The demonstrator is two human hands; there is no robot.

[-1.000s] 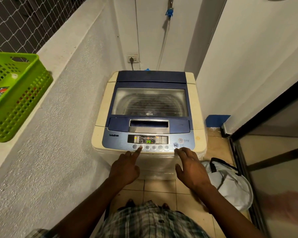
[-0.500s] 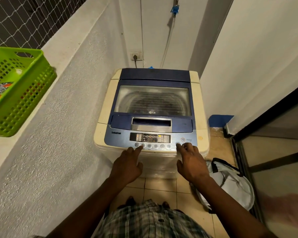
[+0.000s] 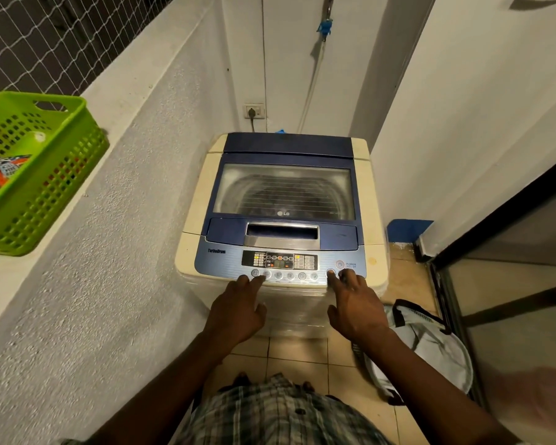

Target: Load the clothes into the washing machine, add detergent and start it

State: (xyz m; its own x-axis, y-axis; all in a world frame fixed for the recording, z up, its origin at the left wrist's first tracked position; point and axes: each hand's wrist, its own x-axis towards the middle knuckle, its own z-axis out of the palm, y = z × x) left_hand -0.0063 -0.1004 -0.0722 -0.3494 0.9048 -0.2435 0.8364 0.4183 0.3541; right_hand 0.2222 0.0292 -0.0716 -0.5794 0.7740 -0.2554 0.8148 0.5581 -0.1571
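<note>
- The washer (image 3: 281,216) stands in the far corner of the narrow tiled space, between the rough wall on the left and the white wall on the right; I see its lid (image 3: 284,191) down, with the drum dim behind the glass.
- Its control panel (image 3: 280,263) runs along the near edge, display in the middle, a row of round buttons under it.
- My left hand (image 3: 238,308) is loosely spread and holds nothing; its forefinger tip rests on a button near the left end of the row.
- My right hand (image 3: 355,305) is also spread and empty, forefinger on the button at the right end of the row, just below the power button (image 3: 340,264).
- A white bag (image 3: 430,345) lies on the floor, near right of the washer.
- A green basket (image 3: 29,175) sits on the ledge at left, well apart from the washer, with something orange inside.
- A plug sits in the socket (image 3: 255,111) on the far wall.
</note>
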